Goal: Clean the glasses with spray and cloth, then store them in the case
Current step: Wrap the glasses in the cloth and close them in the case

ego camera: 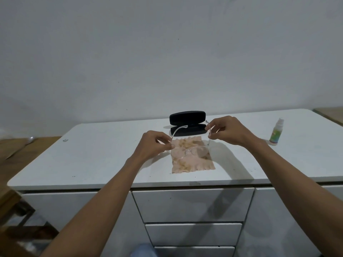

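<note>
You can read no text here; the spray bottle (276,132) label is too blurred to make out.

glasses (189,152): frame clear, nearly lost against the patterned cloth (193,164); lens outline faint, cleanliness cannot be read. left temple hinge hidden under fingertips of left hand (155,143); part of the right temple hidden behind fingers of right hand (227,130). case (187,123): open, interior black and unreadable; lower tray partly covered by the right hand and the temples. spray bottle (276,132): label print too small to read, cap pale against the table (92,154), outline soft. small dark mark near the table's left rear corner: too small to identify. wooden furniture at left, another surface at far right, blue fabric at bottom: all cut by frame edges.
</note>
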`<state>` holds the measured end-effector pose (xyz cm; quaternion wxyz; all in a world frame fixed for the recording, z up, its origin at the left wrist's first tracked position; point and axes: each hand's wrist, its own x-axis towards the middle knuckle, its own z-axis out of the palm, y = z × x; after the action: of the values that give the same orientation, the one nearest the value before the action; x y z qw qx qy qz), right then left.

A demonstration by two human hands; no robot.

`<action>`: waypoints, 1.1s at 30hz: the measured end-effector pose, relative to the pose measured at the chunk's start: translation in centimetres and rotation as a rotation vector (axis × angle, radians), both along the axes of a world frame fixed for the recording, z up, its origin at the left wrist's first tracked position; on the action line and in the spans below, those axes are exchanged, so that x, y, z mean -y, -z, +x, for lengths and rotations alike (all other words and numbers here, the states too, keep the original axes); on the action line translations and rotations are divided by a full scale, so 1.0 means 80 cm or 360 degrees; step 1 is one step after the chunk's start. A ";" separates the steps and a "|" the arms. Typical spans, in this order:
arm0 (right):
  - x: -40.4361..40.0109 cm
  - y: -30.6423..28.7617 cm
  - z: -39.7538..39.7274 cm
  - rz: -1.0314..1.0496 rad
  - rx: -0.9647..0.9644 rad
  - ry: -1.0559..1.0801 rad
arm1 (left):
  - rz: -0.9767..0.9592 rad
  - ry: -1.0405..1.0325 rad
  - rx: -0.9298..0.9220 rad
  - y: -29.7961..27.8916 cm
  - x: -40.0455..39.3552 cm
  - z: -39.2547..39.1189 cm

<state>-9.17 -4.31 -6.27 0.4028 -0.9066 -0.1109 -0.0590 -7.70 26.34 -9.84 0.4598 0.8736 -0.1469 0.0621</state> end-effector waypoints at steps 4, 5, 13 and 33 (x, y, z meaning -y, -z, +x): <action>0.008 -0.005 0.008 -0.0059 -0.0093 0.0000 | 0.0132 0.0016 -0.0026 0.006 -0.011 0.004; 0.009 -0.005 0.011 -0.0055 -0.0080 0.0012 | 0.0145 -0.0008 -0.0010 0.009 -0.013 0.006; 0.002 0.030 0.057 0.0077 -0.0193 0.0109 | 0.0134 -0.0159 0.0016 0.020 -0.005 0.034; -0.025 0.055 0.101 -0.0240 -0.0176 -0.0071 | 0.0290 -0.0048 -0.0176 0.015 0.016 0.074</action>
<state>-1.09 -2.32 -10.64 0.3402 -0.9335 -0.1127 0.0086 -1.79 25.06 -11.03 0.3849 0.9159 -0.1132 0.0071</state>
